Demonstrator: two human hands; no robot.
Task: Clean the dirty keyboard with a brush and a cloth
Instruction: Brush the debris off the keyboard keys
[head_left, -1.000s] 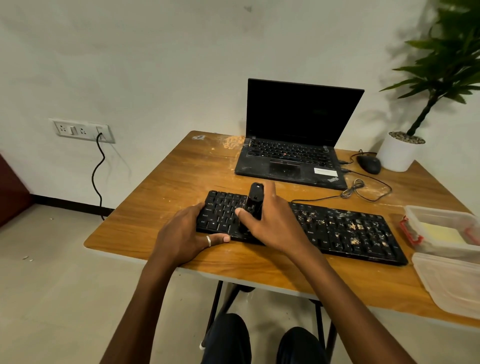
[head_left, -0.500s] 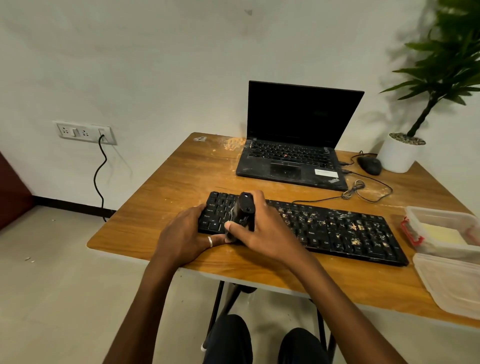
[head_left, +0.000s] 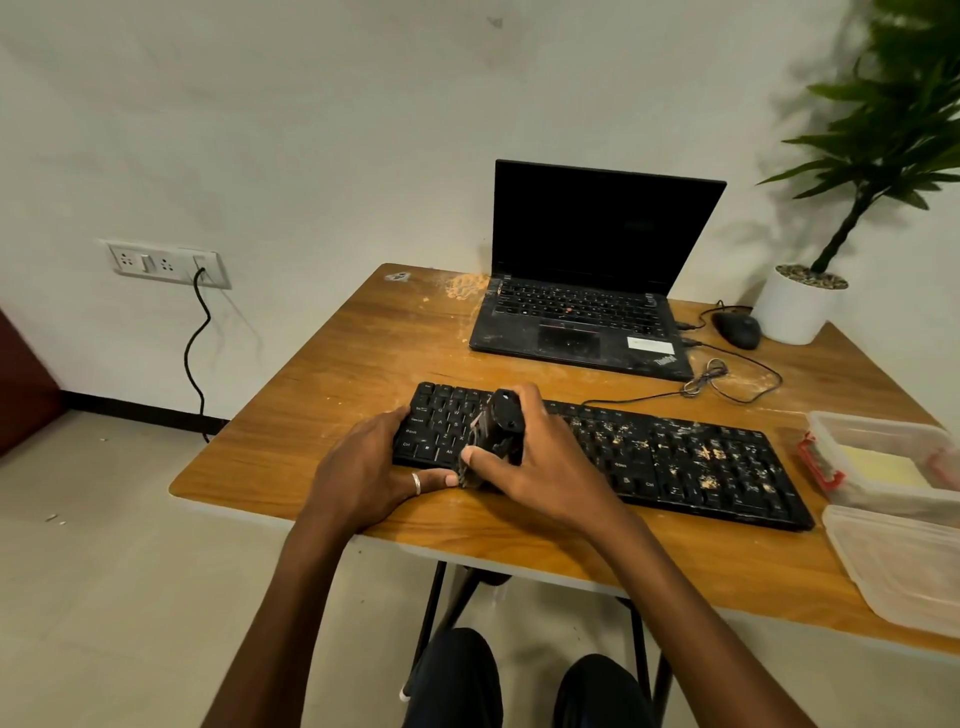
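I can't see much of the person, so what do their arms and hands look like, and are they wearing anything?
Both arms are bare, with no sleeves, gloves or watch in view. The left hand wears a plain silver ring on one finger. The right hand shows no jewellery.

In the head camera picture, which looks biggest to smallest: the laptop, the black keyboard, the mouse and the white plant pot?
1. Laptop and keyboard: too close to rank; the keyboard is nearer the camera.
2. White plant pot.
3. Mouse.
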